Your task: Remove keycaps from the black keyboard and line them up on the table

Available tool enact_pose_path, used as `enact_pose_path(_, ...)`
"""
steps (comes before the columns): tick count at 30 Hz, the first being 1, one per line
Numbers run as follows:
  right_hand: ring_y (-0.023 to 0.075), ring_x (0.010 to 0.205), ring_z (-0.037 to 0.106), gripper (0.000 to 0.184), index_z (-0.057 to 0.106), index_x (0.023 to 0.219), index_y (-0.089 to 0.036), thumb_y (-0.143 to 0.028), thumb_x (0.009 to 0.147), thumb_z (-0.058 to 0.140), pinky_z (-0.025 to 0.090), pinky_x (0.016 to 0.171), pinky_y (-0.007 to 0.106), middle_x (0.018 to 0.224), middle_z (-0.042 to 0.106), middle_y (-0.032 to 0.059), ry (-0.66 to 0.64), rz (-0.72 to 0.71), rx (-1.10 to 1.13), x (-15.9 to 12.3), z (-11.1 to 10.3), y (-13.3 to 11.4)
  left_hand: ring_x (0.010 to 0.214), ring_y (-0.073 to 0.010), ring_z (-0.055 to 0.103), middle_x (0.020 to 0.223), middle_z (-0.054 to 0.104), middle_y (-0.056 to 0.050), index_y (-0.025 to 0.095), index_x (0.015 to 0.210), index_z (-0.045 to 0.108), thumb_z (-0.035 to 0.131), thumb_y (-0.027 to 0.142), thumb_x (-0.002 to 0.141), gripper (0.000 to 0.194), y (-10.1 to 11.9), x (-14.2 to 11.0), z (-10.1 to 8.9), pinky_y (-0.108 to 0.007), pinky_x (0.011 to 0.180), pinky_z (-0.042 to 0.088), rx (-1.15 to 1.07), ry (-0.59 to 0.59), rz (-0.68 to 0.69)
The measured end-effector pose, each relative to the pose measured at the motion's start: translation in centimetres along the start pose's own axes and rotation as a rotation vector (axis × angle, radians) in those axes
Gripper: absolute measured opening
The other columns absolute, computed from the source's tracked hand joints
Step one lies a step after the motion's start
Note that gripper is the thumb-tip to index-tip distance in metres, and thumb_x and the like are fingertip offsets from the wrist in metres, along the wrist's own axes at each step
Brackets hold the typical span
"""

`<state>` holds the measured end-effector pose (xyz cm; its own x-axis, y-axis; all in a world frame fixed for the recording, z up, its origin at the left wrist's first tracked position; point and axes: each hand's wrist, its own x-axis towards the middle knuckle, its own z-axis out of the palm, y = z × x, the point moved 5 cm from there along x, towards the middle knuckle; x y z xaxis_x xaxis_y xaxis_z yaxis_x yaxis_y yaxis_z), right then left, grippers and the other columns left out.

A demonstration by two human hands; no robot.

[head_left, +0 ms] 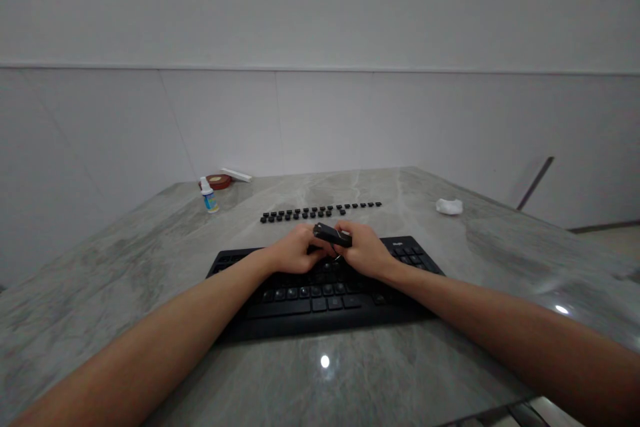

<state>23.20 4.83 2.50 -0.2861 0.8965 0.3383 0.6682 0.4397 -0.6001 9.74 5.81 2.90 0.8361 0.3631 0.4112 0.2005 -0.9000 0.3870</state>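
Note:
A black keyboard (300, 327) lies flat in front of me, with keycaps off in its middle rows and bare key seats showing. My right hand (365, 250) is closed around a black keycap puller (331, 235), its handle slanting above the keys and a thin wire below. Close beside it, my left hand (299, 250) has its fingers bent inward at the puller's lower end over the keys; what its fingertips hold is hidden. Behind the keyboard, several loose black keycaps (297, 215) are lined up in two rows.
All this is on a grey marbled table (165, 267). A small spray bottle (209, 197) stands at the back left, near a brown round object (219, 181) and a white flat piece (237, 175). A crumpled white tissue (449, 207) lies at the right. A wall (320, 120) rises behind.

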Motion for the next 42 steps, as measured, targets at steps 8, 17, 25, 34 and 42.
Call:
enact_pose_path(8, 0.0152, 0.061, 0.056, 0.012, 0.064, 0.065, -0.016, -0.017, 0.071, 0.053, 0.035, 0.056, 0.023, 0.062, 0.063, 0.0018, -0.028, -0.01, 0.045, 0.2, 0.3, 0.1, 0.088, -0.0162, 0.064, 0.092, 0.072, -0.003, 0.019, 0.085, 0.072, 0.06, 0.014, 0.08, 0.014, -0.1, -0.2, -0.1, -0.029, 0.086, 0.047, -0.016, 0.02, -0.007)
enact_pose_path(17, 0.0133, 0.053, 0.052, 0.019, 0.065, 0.059, -0.015, -0.021, 0.073, 0.054, 0.032, 0.051, 0.022, 0.051, 0.055, -0.0007, -0.036, 0.008, 0.032, 0.2, 0.5, 0.4, 0.085, -0.0145, 0.064, 0.088, 0.072, -0.003, 0.019, 0.082, 0.073, 0.064, 0.025, 0.085, 0.012, -0.5, 0.1, 0.3, -0.026, 0.083, 0.046, -0.021, -0.034, -0.067)
enact_pose_path(25, 0.014, 0.055, 0.051, 0.019, 0.066, 0.06, -0.015, -0.02, 0.073, 0.054, 0.031, 0.051, 0.022, 0.054, 0.057, 0.0005, -0.027, 0.012, -0.028, 0.3, 0.5, 0.4, 0.081, -0.0148, 0.064, 0.083, 0.072, -0.003, 0.019, 0.081, 0.074, 0.064, 0.028, 0.086, 0.015, -0.9, 0.1, 0.6, -0.026, 0.081, 0.046, -0.019, -0.054, -0.095)
enact_pose_path(34, 0.0137, 0.055, 0.054, 0.018, 0.07, 0.064, -0.014, -0.018, 0.07, 0.053, 0.035, 0.054, 0.023, 0.056, 0.062, 0.0018, -0.041, 0.073, 0.032, 0.2, 0.6, 0.2, 0.079, -0.0142, 0.062, 0.082, 0.07, -0.004, 0.018, 0.079, 0.075, 0.063, 0.026, 0.086, 0.016, 0.1, 0.2, 0.1, -0.026, 0.079, 0.046, -0.066, -0.062, -0.053)
enact_pose_path(42, 0.0151, 0.054, 0.052, 0.019, 0.07, 0.06, -0.014, -0.015, 0.062, 0.051, 0.034, 0.054, 0.025, 0.05, 0.057, 0.0003, 0.191, 0.216, 0.133, 0.2, -2.0, 3.2, 0.062, -0.0098, 0.051, 0.068, 0.054, 0.001, 0.019, 0.098, 0.074, 0.063, 0.025, 0.087, 0.017, -0.2, 0.4, 0.2, -0.022, 0.062, 0.039, 0.063, -0.027, -0.032)
